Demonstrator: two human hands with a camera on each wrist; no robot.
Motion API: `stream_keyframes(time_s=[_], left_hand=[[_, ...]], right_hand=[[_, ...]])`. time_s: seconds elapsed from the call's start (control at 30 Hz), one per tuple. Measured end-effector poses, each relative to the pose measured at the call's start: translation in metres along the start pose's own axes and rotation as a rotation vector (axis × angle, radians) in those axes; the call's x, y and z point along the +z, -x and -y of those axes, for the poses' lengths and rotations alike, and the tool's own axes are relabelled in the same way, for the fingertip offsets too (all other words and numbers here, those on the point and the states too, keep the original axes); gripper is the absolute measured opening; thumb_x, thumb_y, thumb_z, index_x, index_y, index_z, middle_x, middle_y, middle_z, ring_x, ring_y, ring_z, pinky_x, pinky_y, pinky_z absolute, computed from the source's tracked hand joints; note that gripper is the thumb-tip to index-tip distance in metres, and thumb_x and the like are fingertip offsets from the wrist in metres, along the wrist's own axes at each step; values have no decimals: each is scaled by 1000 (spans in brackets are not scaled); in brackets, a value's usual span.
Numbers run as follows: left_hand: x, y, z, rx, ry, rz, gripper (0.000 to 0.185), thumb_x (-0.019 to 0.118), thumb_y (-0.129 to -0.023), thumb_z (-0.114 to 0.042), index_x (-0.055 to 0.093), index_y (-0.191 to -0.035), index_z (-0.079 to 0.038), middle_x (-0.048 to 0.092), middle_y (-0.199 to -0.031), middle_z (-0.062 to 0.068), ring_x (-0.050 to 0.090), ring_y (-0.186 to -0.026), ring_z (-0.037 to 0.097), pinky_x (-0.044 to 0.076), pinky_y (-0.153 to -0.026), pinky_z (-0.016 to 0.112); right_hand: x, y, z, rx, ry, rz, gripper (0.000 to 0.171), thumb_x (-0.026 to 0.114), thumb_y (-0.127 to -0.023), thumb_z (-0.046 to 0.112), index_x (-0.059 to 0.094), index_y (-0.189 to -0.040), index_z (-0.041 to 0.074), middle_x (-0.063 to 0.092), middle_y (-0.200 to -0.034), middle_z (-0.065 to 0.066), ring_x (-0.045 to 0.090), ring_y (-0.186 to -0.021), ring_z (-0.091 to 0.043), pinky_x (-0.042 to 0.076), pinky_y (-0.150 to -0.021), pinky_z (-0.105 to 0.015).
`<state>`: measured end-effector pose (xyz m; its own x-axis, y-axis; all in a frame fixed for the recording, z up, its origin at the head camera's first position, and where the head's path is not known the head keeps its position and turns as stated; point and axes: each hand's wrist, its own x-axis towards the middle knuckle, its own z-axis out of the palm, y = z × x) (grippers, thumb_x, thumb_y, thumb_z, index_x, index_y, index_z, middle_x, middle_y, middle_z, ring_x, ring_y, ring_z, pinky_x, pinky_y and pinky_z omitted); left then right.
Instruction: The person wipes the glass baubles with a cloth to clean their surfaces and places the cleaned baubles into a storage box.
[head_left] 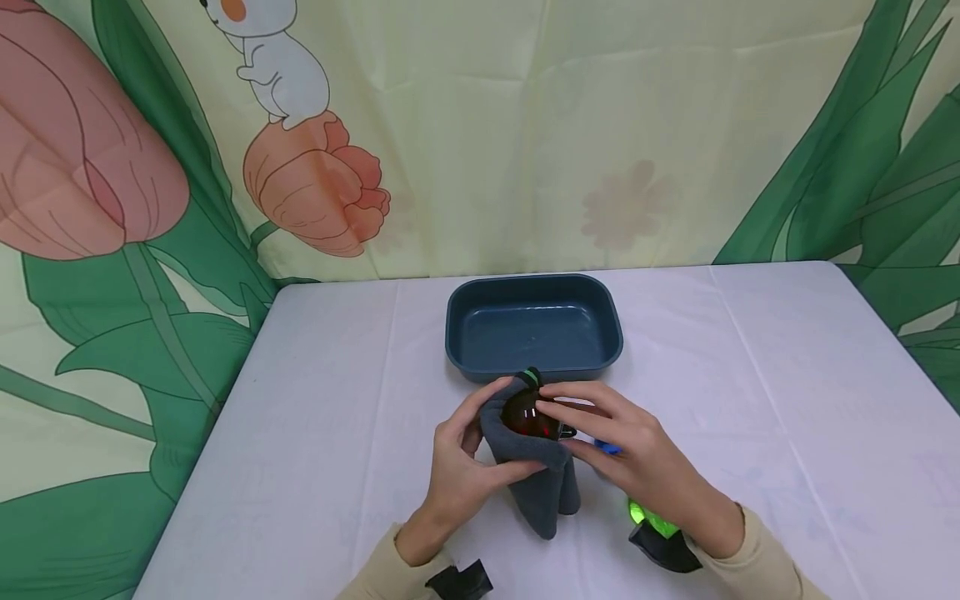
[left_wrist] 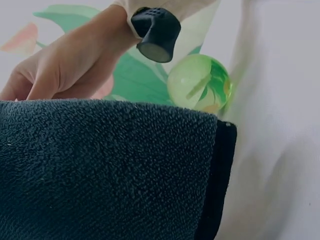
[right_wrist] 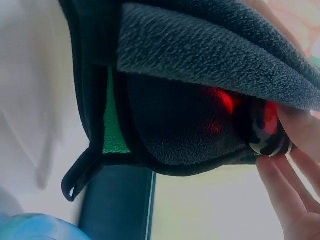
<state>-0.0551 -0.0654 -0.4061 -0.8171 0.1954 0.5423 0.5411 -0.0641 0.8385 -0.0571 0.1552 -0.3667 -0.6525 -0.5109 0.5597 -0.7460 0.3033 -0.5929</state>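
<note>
A folded dark grey towel (head_left: pixel 543 492) hangs between both hands above the table. My left hand (head_left: pixel 468 467) grips it from the left, with the thumb in front and the fingers behind. A glossy dark red ball (head_left: pixel 523 414) lies against the towel's fold. My right hand (head_left: pixel 637 437) holds the ball's right side with thumb and fingers. The right wrist view shows the towel (right_wrist: pixel 190 55) wrapped partly over the shiny ball (right_wrist: pixel 265 125), with a red glow on the fabric. Pile fabric of the towel (left_wrist: pixel 100 170) fills much of the left wrist view.
A dark blue rectangular tub (head_left: pixel 534 367) stands behind the hands on the white-covered table (head_left: pixel 322 442). A bright green translucent ball (head_left: pixel 660 521) is beneath the right forearm, and a blue ball (head_left: pixel 609 447) is partly hidden behind the right hand. A patterned curtain (head_left: pixel 487 150) hangs behind the table.
</note>
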Motion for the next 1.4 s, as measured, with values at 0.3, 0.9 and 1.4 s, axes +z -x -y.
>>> stream_keyframes(time_s=[0.3, 0.9, 1.4], left_hand=[[-2, 0, -1, 7, -39, 16, 85, 87, -65, 10, 50, -141, 0, 61, -133, 20, 64, -118, 20, 54, -99, 33], [0, -1, -5, -1, -56, 16, 82, 89, -67, 4, 52, -140, -2, 63, -130, 19, 66, -115, 23, 56, -95, 36], [0, 0, -7, 2, -64, 13, 84, 89, -67, 5, 51, -141, -1, 63, -130, 19, 64, -117, 22, 55, -97, 34]], right_hand=[[3, -1, 3, 197, -146, -33, 57, 78, -80, -3, 63, -133, 9, 63, -125, -5, 65, -112, -12, 58, -88, -28], [-12, -2, 4, 122, -69, 40, 50, 81, -81, 8, 67, -129, 13, 60, -136, -4, 56, -126, -13, 50, -97, -16], [-7, 0, 3, 64, -30, 27, 41, 59, -95, 41, 70, -125, 14, 61, -134, -7, 58, -124, -14, 53, -91, -16]])
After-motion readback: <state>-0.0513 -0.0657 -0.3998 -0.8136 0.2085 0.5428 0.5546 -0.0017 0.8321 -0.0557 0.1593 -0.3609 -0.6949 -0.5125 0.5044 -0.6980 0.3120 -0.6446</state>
